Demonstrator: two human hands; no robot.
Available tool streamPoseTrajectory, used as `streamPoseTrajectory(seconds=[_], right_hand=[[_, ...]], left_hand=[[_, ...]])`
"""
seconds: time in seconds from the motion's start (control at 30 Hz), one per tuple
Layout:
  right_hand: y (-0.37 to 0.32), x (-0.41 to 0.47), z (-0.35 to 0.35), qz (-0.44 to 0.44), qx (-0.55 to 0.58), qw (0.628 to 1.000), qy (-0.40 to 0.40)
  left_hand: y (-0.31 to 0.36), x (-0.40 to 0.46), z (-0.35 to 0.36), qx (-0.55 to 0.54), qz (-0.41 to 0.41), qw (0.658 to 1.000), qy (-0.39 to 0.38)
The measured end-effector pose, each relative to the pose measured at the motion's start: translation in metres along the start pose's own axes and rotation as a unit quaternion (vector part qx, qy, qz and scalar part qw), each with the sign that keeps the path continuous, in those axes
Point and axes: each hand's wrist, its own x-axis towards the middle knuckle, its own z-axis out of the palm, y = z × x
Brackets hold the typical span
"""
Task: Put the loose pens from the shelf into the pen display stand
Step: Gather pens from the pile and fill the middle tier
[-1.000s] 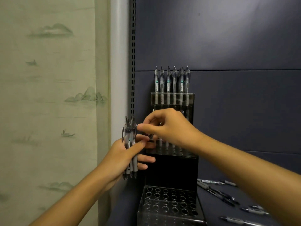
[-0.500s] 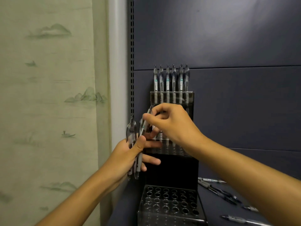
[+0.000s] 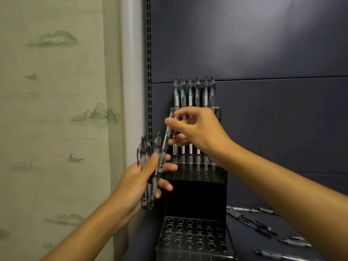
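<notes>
Fingers (image 3: 170,123) of the right hand (image 3: 199,132) pinch 1 slim clear-barrelled pen (image 3: 165,140); left hand (image 3: 139,178) grips a bundle (image 3: 148,166).

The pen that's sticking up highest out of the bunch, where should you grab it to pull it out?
Pinch its upper barrel, coming from the right, as the right hand does now. That pen leans up and right above the bunch of pens that the left hand grips, so only its top half is free, and it should slide out upward.

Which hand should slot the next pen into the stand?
Right hand: it pinches one pen, right by the stand. The left hand grips the bundle.
</notes>
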Motion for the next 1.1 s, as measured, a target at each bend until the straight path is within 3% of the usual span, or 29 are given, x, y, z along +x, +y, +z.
streamPoseTrajectory(seconds=[0.33, 1.1], right_hand=[[-0.011, 0.036, -0.04, -0.06, -0.078, 0.99, 0.102], [0.049, 0.035, -0.022, -0.024, -0.204, 0.977, 0.057]], left_hand=[[-0.001, -0.003, -0.023, 0.054, -0.013, 0.996, 0.063], [-0.007, -0.006, -0.025, 0.065, -0.001, 0.997, 0.034]])
